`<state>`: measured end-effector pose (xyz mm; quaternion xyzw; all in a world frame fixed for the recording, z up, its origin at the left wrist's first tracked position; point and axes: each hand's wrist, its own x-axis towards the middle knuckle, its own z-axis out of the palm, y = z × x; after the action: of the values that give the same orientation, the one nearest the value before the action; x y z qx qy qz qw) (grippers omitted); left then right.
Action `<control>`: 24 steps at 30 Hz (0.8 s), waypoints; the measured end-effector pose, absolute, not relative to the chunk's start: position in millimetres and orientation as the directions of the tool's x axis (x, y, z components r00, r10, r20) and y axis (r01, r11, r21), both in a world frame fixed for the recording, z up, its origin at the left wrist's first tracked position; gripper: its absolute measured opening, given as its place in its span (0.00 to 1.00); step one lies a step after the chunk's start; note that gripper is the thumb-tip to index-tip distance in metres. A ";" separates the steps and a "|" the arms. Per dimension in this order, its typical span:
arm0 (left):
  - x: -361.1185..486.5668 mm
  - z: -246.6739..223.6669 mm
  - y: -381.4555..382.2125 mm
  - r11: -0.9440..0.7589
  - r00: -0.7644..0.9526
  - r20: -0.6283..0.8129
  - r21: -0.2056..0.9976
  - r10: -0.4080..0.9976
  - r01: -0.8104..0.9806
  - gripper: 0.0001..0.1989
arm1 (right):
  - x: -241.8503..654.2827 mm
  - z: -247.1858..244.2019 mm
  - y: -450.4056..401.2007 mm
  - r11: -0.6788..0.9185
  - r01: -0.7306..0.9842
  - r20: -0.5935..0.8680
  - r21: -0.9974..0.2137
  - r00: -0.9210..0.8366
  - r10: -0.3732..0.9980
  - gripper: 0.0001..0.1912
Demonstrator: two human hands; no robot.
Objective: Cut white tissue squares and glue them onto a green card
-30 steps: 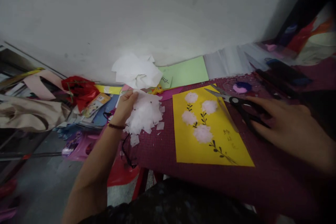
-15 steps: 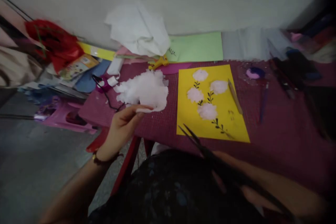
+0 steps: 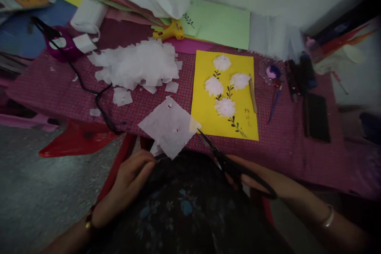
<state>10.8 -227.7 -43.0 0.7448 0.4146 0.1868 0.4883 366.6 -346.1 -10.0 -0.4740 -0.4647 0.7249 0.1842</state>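
Note:
At the table's near edge a thin white paper square is turned cornerwise, with two small dark spots on it. Curled fingers of my left hand meet a small white flap at its lower left edge; the exact grip is partly hidden. My right hand is closed round the black scissors, their tips touching the square's right corner. Farther left lies a heap of small white paper pieces, a few loose ones around it. Right of the square rests a yellow sheet bearing white paper flowers and dark drawn leaves.
A yellow glue gun lies behind the heap. A black cord runs from a purple device to the table edge. Green card stands against the wall. Right are a paintbrush and a dark phone-like slab.
My left hand has come down and nearer my lap, away from the heap. The white paper now shows spread out as a square, and the scissors have moved up to its corner. The view has shifted.

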 end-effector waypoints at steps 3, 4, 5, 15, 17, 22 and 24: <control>23.2 -54.7 -233.2 0.544 0.546 -0.590 0.796 0.594 0.268 0.15 | 363.4 -2.8 -339.1 -0.491 0.248 -0.547 -0.835 -0.462 0.698 0.36; 30.4 -57.6 -232.7 0.685 0.567 -0.636 0.710 0.524 0.163 0.17 | 362.0 0.2 -336.8 -0.494 0.273 -0.563 -0.825 -0.449 0.693 0.36; 38.4 -59.0 -231.4 0.773 0.586 -0.653 0.630 0.479 0.070 0.18 | 360.6 3.2 -334.6 -0.500 0.297 -0.581 -0.813 -0.433 0.689 0.35; 79.7 -47.7 -227.2 0.825 0.510 -0.679 0.553 0.528 -0.118 0.11 | 350.5 16.8 -319.8 -0.562 0.248 -0.612 -0.789 -0.393 0.686 0.34; 77.7 -50.3 -228.8 0.821 0.502 -0.679 0.558 0.536 -0.121 0.14 | 348.0 14.8 -316.9 -0.571 0.235 -0.613 -0.787 -0.414 0.673 0.37; 72.3 -57.3 -228.9 0.834 0.548 -0.668 0.542 0.503 -0.105 0.12 | 341.3 11.5 -310.8 -0.604 0.225 -0.636 -0.765 -0.407 0.655 0.37; 70.0 -59.3 -229.1 0.841 0.567 -0.663 0.532 0.490 -0.105 0.09 | 339.0 11.3 -309.8 -0.619 0.207 -0.643 -0.757 -0.401 0.652 0.36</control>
<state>70.0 -229.1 -59.3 0.2228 0.4320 0.1735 0.8565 339.0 -309.8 11.3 -0.5257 -0.4089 0.7302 0.1523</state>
